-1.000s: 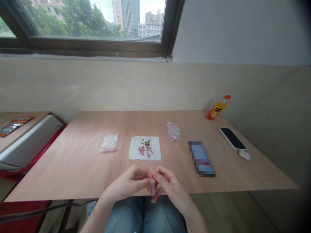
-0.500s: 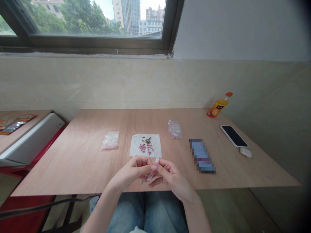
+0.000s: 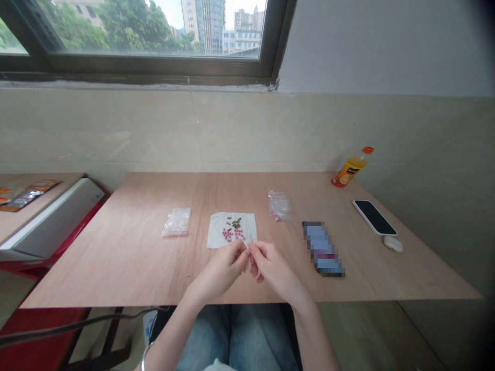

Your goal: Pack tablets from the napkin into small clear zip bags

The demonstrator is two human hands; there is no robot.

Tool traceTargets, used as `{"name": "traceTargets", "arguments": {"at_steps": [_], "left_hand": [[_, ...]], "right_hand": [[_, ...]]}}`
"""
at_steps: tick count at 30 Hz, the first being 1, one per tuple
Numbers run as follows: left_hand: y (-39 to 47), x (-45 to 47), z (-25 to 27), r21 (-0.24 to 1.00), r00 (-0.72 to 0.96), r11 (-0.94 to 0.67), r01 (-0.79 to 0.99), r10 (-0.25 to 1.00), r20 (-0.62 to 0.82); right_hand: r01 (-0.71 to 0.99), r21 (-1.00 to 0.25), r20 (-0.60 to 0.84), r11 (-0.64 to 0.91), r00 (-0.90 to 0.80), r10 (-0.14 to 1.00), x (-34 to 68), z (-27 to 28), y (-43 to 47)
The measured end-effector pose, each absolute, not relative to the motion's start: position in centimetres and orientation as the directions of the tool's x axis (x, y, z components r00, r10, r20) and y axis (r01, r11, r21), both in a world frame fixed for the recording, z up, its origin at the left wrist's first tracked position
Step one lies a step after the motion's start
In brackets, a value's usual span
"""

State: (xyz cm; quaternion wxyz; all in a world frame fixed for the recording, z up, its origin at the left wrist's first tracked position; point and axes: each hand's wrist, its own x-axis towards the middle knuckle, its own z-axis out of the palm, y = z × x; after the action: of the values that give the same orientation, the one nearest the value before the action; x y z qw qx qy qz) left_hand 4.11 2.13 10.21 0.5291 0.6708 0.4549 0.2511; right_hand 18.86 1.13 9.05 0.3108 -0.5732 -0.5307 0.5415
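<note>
My left hand (image 3: 228, 265) and my right hand (image 3: 268, 263) meet over the near edge of a white paper sheet (image 3: 213, 239), fingers pinched together. Between the fingertips is a small clear plastic bag, mostly hidden by the fingers now; its pink edge showed a moment ago. Just beyond my hands, pink pills (image 3: 228, 235) and dark green-brown capsules (image 3: 235, 223) lie loose on the sheet, the capsules mostly behind the pills.
A stack of clear zip bags (image 3: 177, 222) lies to the left. Another zip bag (image 3: 279, 206), with pink at its bottom, lies right of the sheet. Farther right are a blurred-out phone (image 3: 324, 250), a white-edged phone (image 3: 374, 217), a white case (image 3: 393, 243) and an orange drink bottle (image 3: 350, 169).
Both hands have moved slightly up toward the sheet, and their fingertips have drawn closer together. The plastic bag, partly visible below the fingers before, is now mostly covered. The camera view shifted a little.
</note>
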Motion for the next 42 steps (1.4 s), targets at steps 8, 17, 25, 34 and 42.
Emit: {"name": "traceTargets", "arguments": {"at_steps": [8,17,25,34,42], "left_hand": [[2.5,4.2,9.0,0.832,0.382,-0.110,0.544,0.915,-0.129],[2.4,3.4,7.8,0.790,0.107,-0.121,0.601,0.992,0.070],[2.4,3.4,6.7,0.713,0.360,-0.359,0.602,0.919,0.159],[2.6,3.2,4.9,0.684,0.230,-0.329,0.651,0.944,0.235],[2.2,3.1,5.0,0.669,0.459,-0.560,0.489,0.817,0.348]], "right_hand": [[0.440,-0.894,-0.147,-0.090,-0.097,0.984,17.8,8.0,1.0],[0.220,-0.966,-0.139,-0.137,0.005,0.990,17.1,6.5,-0.2],[0.163,-0.971,-0.166,-0.178,0.085,0.982,16.1,6.2,-0.7],[-0.366,-0.718,-0.589,-0.592,-0.133,0.797,16.9,5.2,-0.3],[-0.629,-0.306,-0.483,-0.714,-0.544,0.686,17.2,4.7,0.6]]}}
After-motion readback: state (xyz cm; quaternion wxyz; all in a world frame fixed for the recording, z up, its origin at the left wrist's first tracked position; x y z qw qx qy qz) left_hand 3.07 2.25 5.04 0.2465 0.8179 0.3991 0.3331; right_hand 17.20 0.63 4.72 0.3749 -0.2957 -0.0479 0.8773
